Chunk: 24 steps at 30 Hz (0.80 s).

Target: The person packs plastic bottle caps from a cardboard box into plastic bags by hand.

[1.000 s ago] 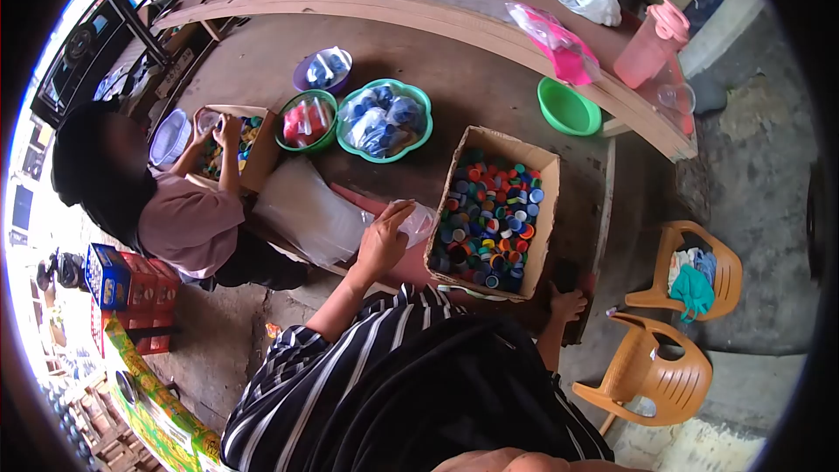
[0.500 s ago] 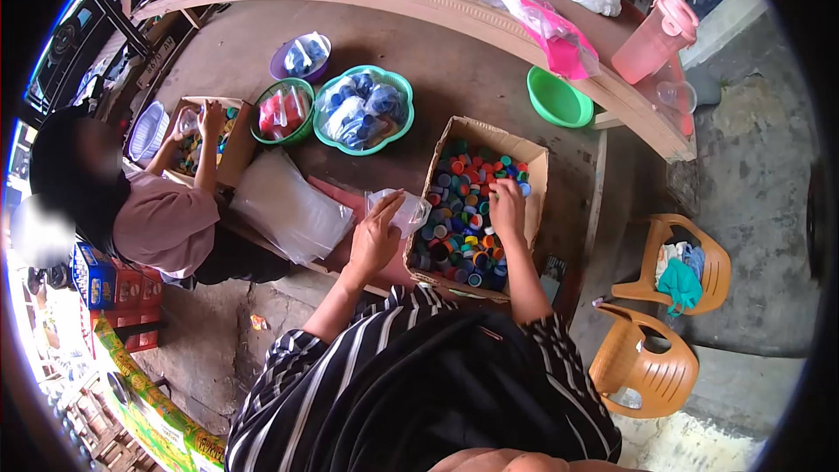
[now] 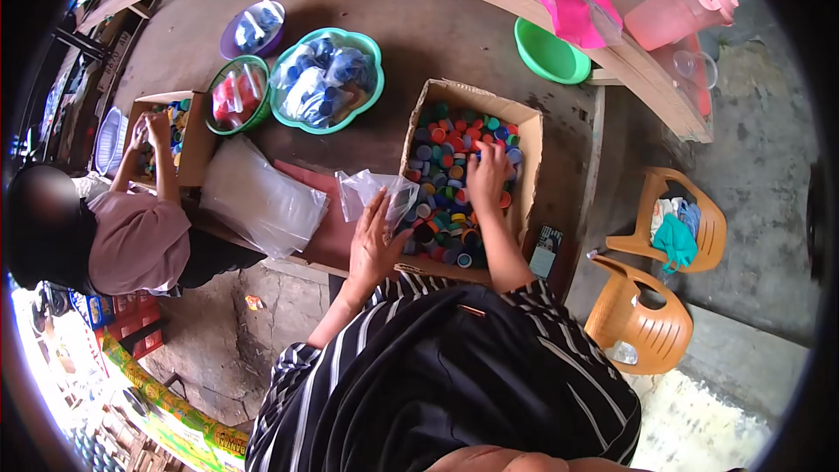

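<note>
A cardboard box point(image 3: 530, 166) full of loose plastic bottle caps point(image 3: 456, 197) in many colours stands in front of me. My right hand point(image 3: 489, 177) is inside it, fingers curled down among the caps; whatever they pinch is hidden. Left of the box, my left hand point(image 3: 372, 245) has a small clear plastic bag point(image 3: 357, 190) at its fingers, the thumb lying toward the box's near left corner. A stack of flat clear plastic bags point(image 3: 258, 197) lies on the table further left.
Behind are a turquoise basin point(image 3: 377, 92) of bagged caps, a green basket point(image 3: 216, 125), a purple bowl point(image 3: 229, 39) and a green bowl point(image 3: 551, 54). A co-worker point(image 3: 140, 227) handles a second box point(image 3: 199, 153) at left. Orange chairs point(image 3: 651, 323) stand right.
My view has shifted, so the table's contents sit further up or left. My right hand has moved within the box of caps. The fingers of my left hand have spread somewhat at the bag.
</note>
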Tool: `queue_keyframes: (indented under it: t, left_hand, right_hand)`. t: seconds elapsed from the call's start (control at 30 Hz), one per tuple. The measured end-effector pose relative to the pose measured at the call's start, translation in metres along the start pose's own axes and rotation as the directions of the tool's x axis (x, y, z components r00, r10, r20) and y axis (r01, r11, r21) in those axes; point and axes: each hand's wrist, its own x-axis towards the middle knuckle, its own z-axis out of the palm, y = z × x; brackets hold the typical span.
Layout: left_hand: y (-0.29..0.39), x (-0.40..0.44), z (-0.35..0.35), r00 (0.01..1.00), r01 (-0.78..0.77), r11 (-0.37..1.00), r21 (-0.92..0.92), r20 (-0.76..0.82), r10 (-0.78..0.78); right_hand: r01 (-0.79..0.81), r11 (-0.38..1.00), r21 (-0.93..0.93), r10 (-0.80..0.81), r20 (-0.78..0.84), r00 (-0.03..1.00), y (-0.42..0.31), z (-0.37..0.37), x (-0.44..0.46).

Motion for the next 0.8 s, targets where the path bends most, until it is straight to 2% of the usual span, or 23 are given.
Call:
queue_keyframes:
  t: [0.07,0.13,0.17,0.2,0.3,0.37,0.4,0.5,0.57,0.6,0.7,0.8]
  left_hand:
    - [0.009,0.009,-0.002,1.0,0.02,0.999,-0.034,-0.021,-0.021]
    - [0.006,0.017,-0.003,0.999,-0.021,1.0,-0.017,-0.034,0.02]
    - [0.006,0.02,-0.004,0.998,-0.04,0.999,-0.007,-0.042,0.04]
    - [0.019,0.025,-0.009,0.992,0.128,0.98,-0.151,0.016,-0.127]
    - [0.021,0.035,-0.015,1.0,0.018,0.996,-0.084,0.0,-0.018]
    - [0.024,0.039,-0.018,0.999,-0.039,0.997,-0.064,-0.02,0.038]
    - [0.026,0.041,-0.021,0.999,-0.048,0.997,-0.061,-0.014,0.047]
    - [0.03,0.042,-0.027,1.0,-0.021,0.999,-0.045,0.001,0.021]
    - [0.03,0.041,-0.028,1.0,0.026,0.999,-0.028,0.006,-0.026]
    - [0.021,0.04,-0.027,1.0,-0.011,1.0,0.009,-0.019,0.011]
    - [0.021,0.042,-0.039,0.996,0.082,0.995,-0.053,-0.027,-0.084]
    - [0.011,0.046,-0.047,0.993,-0.006,1.0,-0.004,-0.12,0.005]
  right_hand:
    - [0.029,0.954,0.299,-0.019,-0.036,0.999,-0.029,-0.014,-0.007]
    - [0.084,0.822,0.563,-0.063,-0.057,0.996,-0.069,-0.039,-0.012]
    - [0.151,0.754,0.64,-0.12,-0.091,0.989,-0.087,-0.053,-0.017]
    - [0.18,0.697,0.694,-0.165,-0.089,0.982,-0.103,-0.066,-0.024]
    - [0.25,0.56,0.79,-0.345,-0.051,0.937,-0.128,-0.08,-0.039]
    - [0.254,0.712,0.654,-0.43,0.12,0.895,-0.128,-0.075,-0.041]
    - [0.259,0.784,0.564,-0.412,0.161,0.897,-0.131,-0.075,-0.038]
    - [0.27,0.773,0.575,-0.399,0.108,0.911,-0.128,-0.084,-0.029]
    - [0.161,0.721,0.674,-0.273,0.062,0.96,-0.12,-0.084,-0.024]
    - [0.148,0.78,0.609,-0.218,0.043,0.975,-0.111,-0.079,-0.02]
    - [0.083,0.902,0.424,-0.101,0.022,0.995,-0.056,-0.058,-0.009]
    - [-0.026,0.977,0.211,-0.015,0.189,0.982,0.003,-0.055,-0.022]
